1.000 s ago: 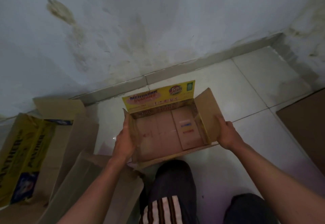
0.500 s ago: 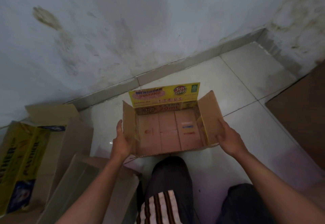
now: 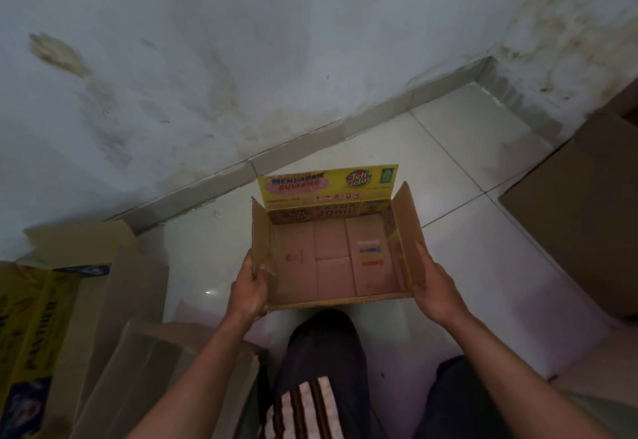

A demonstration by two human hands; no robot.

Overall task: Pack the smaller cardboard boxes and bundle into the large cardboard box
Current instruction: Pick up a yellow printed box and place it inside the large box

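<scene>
An open, empty cardboard box (image 3: pixel 331 259) with a yellow printed back flap stands on the white tiled floor in front of my knees. My left hand (image 3: pixel 249 288) grips its left side flap. My right hand (image 3: pixel 435 288) holds the right side flap from outside. A yellow-printed cardboard box (image 3: pixel 31 331) lies at the far left, with a plain brown cardboard piece (image 3: pixel 155 369) beside my left forearm.
A stained white wall (image 3: pixel 276 41) with a grey skirting runs behind the box. A large brown cardboard box (image 3: pixel 587 217) stands at the right edge. My dark-trousered knees (image 3: pixel 324 362) are just below the open box.
The box went from tilted toward me to flat on the floor. Both hands stayed on its side flaps, and the view shifted slightly left.
</scene>
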